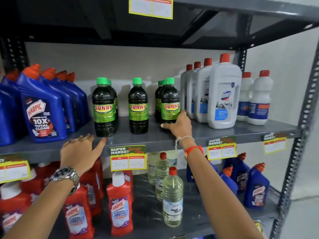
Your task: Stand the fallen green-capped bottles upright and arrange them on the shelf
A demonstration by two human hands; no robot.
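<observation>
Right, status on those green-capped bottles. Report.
Right hand wrapped on the base of the rightmost Sunny bottle. Left hand flat on the shelf edge, empty. All green-capped bottles upright. White Domex bottles close beside.

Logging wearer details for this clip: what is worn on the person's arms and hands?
Both forearms are bare, no sleeves. The left hand has a ring, with a silver metal wristwatch on its wrist. The right hand also has a ring, with a white thread and a red band at the wrist.
</observation>
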